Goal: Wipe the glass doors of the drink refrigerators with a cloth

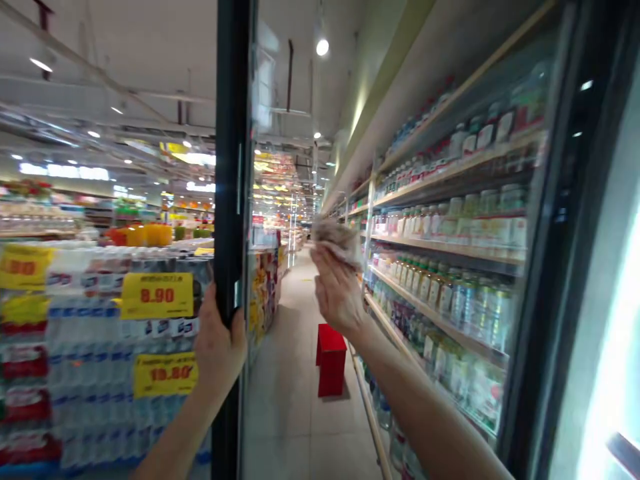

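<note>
A glass door with a black frame [231, 153] stands open in front of me. My left hand [220, 340] is wrapped round the frame's edge, thumb on the near side and fingers partly hidden behind it. Raised to the middle of the glass, my right hand [340, 290] presses a crumpled, light-coloured cloth [337, 241]. The cloth is blurred by motion. Through or in the pane show shelves of bottles [440, 287]; I cannot tell how much of this is reflection.
To the left, stacked packs of bottled water [90, 373] carry a yellow price sign [157, 295]. A red stool [331, 360] appears on the pale aisle floor [285, 400]. Another dark frame post [540, 267] rises at the right, beside a bright light strip [607, 347].
</note>
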Motion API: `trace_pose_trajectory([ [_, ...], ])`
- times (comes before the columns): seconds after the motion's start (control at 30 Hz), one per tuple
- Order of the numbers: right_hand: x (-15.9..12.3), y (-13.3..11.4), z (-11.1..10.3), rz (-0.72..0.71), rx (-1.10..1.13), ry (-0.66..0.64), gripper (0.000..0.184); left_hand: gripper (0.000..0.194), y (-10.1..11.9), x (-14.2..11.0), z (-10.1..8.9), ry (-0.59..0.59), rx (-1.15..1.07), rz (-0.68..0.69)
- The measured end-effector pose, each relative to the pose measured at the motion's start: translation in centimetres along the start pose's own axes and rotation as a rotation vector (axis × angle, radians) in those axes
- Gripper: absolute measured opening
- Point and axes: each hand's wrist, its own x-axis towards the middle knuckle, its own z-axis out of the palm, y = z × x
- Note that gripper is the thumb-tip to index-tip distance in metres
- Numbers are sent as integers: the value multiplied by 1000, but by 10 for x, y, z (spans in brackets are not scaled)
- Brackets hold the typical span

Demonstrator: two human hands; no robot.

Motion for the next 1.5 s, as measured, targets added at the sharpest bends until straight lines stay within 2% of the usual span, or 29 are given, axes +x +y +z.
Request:
trace_pose_trajectory([
  [0.03, 3, -1, 5, 8, -17, -13, 49, 64, 1, 2, 0, -1, -8, 17],
  [0.1, 15, 12, 0, 130, -127, 60, 46, 65, 8, 11, 2, 31, -24, 120],
  [0.17, 30, 43, -21, 303, -263, 198, 41, 63, 22, 22, 4, 67, -26, 265],
  [0.23, 42, 82, -50, 408, -332, 341, 39, 59, 39, 34, 5, 69, 3, 352],
  [0.33, 45, 128, -86, 526, -323, 620, 46, 53, 56, 45, 5, 80, 51, 362],
  [0.4, 39, 145, -98, 615, -323, 720, 50, 52, 59, 46, 4, 109, 45, 373],
  [0.43, 35, 148, -102, 639, -338, 710, 48, 51, 60, 46, 4, 117, 35, 377],
  [0.53, 28, 146, -103, 619, -390, 537, 43, 51, 66, 42, 6, 79, 1, 383],
  [0.63, 28, 120, -93, 554, -391, 400, 45, 54, 84, 38, 13, -18, -55, 401],
  [0.7, 26, 91, -82, 398, -365, 253, 46, 58, 98, 36, 17, -38, -82, 376],
  [0.77, 21, 64, -73, 155, -322, 34, 44, 61, 107, 33, 19, -27, -81, 335],
  [0.83, 13, 55, -76, -43, -283, -169, 41, 62, 110, 31, 19, -33, -77, 329],
  [0.87, 9, 61, -83, -63, -286, -221, 40, 62, 110, 30, 17, -39, -73, 332],
  [0.9, 5, 72, -93, -10, -311, -224, 39, 61, 109, 29, 16, -44, -67, 339],
  [0.93, 1, 87, -104, 111, -348, -177, 39, 60, 108, 28, 14, -47, -58, 350],
  [1.0, -7, 117, -124, 492, -432, 43, 43, 59, 107, 27, 12, -55, -40, 372],
  [1.03, -12, 124, -128, 633, -445, 143, 46, 59, 107, 27, 11, -60, -39, 381],
  [1.07, -18, 124, -127, 715, -447, 206, 48, 59, 107, 27, 10, -60, -47, 387],
  [1.1, -25, 114, -121, 715, -437, 217, 49, 59, 107, 27, 9, -63, -57, 390],
  [1.13, -32, 98, -110, 650, -422, 187, 49, 59, 108, 28, 9, -63, -66, 390],
  [1.23, -55, 40, -72, 124, -323, -164, 48, 58, 106, 27, 8, -58, -63, 397],
  [1.27, -61, 31, -67, 25, -294, -250, 47, 57, 103, 25, 9, -60, -57, 404],
  [1.3, -65, 32, -68, 47, -301, -262, 46, 56, 100, 21, 9, -69, -50, 410],
  [1.33, -68, 40, -75, 130, -318, -234, 46, 55, 97, 16, 10, -72, -46, 416],
  [1.43, -68, 90, -110, 615, -405, 60, 49, 54, 87, -5, 12, -108, -21, 426],
  [1.47, -67, 101, -117, 722, -413, 143, 50, 54, 85, -12, 13, -113, -10, 424],
  [1.5, -66, 104, -118, 761, -413, 169, 51, 55, 84, -18, 14, -115, 0, 423],
])
